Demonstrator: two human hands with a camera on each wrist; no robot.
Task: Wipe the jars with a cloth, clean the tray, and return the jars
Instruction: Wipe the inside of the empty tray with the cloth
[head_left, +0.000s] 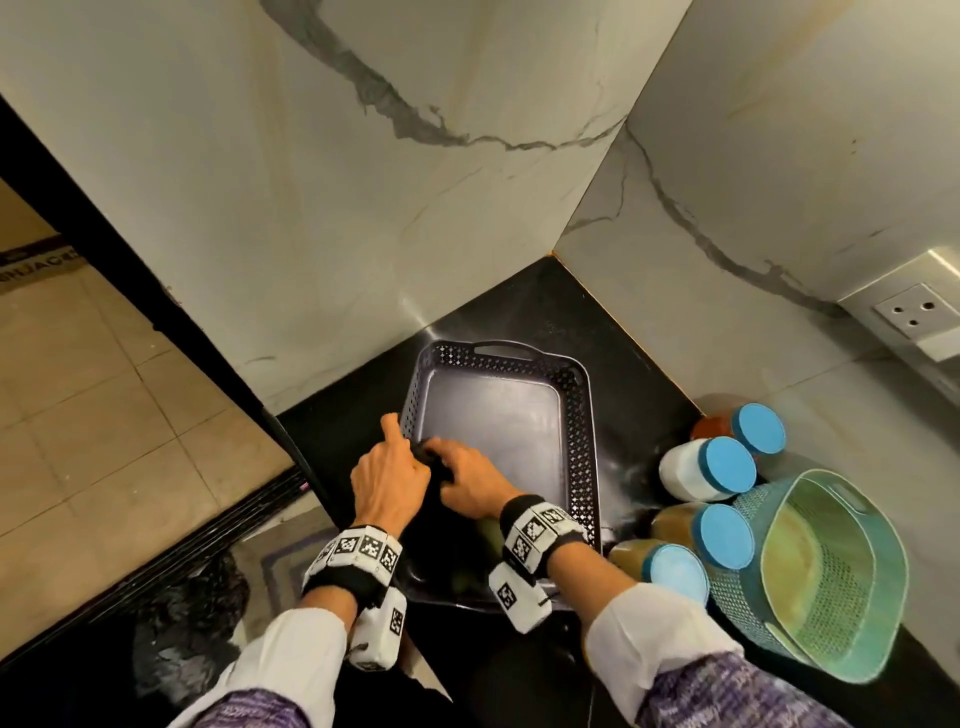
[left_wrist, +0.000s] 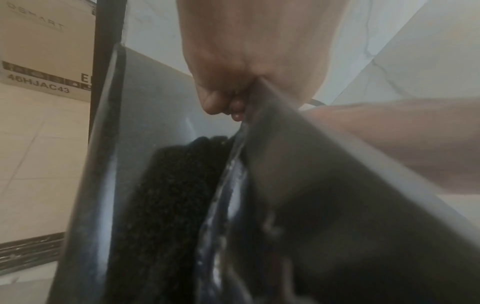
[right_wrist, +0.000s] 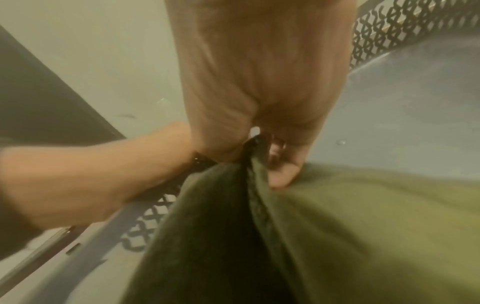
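Observation:
A dark grey perforated tray (head_left: 582, 415) sits on the black counter in the corner, with nothing standing in it. My left hand (head_left: 397, 462) grips the tray's left rim, and the left wrist view shows its fingers (left_wrist: 221, 100) curled over the tray's edge (left_wrist: 324, 174). My right hand (head_left: 462, 483) is inside the tray by its left wall and pinches an olive-green cloth (right_wrist: 350, 226) against the tray floor (right_wrist: 402, 102). Several blue-lidded jars (head_left: 724, 467) stand on the counter to the right of the tray.
A teal perforated basket (head_left: 831, 571) lies tilted at the right, against the jars. Marble walls close the corner behind and right of the tray. A wall socket (head_left: 909, 312) is at the far right. The counter edge drops to a tiled floor (head_left: 78, 389) on the left.

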